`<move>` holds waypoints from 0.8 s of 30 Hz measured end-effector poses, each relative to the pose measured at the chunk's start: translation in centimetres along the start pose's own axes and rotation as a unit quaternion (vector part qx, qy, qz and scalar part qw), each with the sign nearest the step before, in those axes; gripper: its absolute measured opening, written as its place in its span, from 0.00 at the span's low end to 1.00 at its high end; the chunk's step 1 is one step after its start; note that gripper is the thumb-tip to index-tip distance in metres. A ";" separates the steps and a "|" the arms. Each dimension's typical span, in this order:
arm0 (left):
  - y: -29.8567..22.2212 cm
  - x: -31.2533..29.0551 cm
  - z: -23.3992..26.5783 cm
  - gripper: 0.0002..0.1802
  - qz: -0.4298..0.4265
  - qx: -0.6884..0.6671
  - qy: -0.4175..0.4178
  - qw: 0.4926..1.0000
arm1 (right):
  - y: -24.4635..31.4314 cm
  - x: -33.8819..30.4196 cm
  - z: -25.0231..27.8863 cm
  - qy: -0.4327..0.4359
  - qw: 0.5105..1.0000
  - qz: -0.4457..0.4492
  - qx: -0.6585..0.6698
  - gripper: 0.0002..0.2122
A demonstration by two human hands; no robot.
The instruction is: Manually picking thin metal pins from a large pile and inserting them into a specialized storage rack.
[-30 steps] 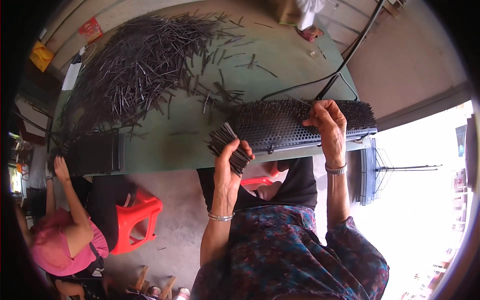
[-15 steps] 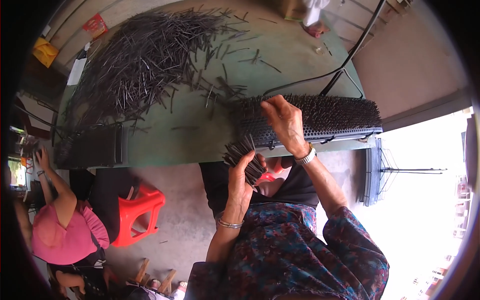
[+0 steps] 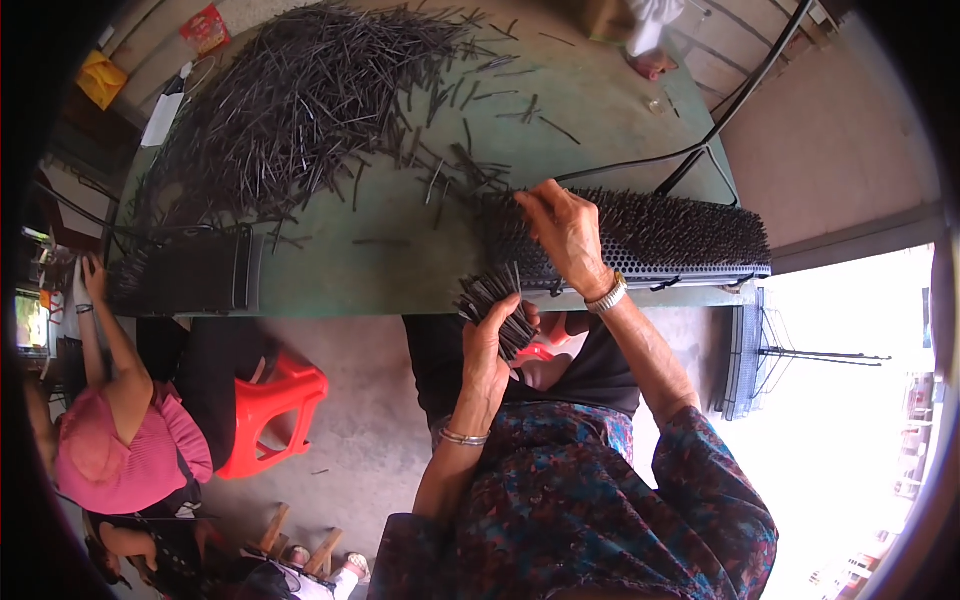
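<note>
My left hand (image 3: 492, 345) is closed around a bundle of thin dark strips (image 3: 490, 297) at the table's near edge, their ends fanning out above my thumb. Just above and to the right, my right hand (image 3: 568, 232) is over a long black perforated rack (image 3: 660, 270). Its thumb and fingertips are pinched together near the rack's left part; whatever lies between them is too small to make out. Dark strips (image 3: 690, 225) stand densely upright in the rack's holes, thickest toward the right.
A large loose heap of dark strips (image 3: 300, 110) covers the far left of the green table (image 3: 350, 275), with scattered strips beside it. A black case-like block (image 3: 195, 272) lies at the left. A person in pink (image 3: 135, 440) works there by a red stool (image 3: 275, 415).
The view has shifted slightly, so table and rack sit a little differently. My right hand stays pinched over the rack's left part; my left hand keeps its bundle.
</note>
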State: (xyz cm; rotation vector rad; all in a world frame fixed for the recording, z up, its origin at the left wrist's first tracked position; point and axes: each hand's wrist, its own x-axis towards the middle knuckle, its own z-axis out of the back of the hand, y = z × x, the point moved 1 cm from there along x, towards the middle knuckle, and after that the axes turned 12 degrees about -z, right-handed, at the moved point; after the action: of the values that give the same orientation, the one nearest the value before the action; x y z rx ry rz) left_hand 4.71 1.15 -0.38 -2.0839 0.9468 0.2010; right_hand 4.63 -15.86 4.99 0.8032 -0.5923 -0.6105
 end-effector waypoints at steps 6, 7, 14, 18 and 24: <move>-0.4 -0.4 -0.3 0.09 -0.008 0.018 0.003 1.000 | 0.5 -0.3 -1.0 -0.039 0.990 0.092 -0.100 0.06; -0.5 -0.4 -0.5 0.09 -0.011 0.003 -0.003 1.000 | 0.5 -0.2 -1.2 -0.039 0.990 0.092 -0.099 0.06; -1.0 -0.8 -1.0 0.08 -0.018 0.004 -0.003 1.000 | -0.1 -0.7 -1.9 -0.066 0.972 0.177 -0.141 0.09; -1.0 -0.8 -1.0 0.09 -0.030 0.017 -0.005 0.999 | 0.7 -1.1 1.3 0.115 0.993 0.019 -0.028 0.14; -1.2 -0.8 -1.6 0.11 -0.051 0.035 0.013 0.998 | 1.3 -3.5 3.1 0.315 0.933 -0.161 0.068 0.12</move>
State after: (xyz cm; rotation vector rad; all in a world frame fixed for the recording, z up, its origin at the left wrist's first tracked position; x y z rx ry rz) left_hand 4.73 0.83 1.76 -2.0684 0.8482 0.0857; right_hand 0.53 -14.17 6.88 1.1743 0.0942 -0.5690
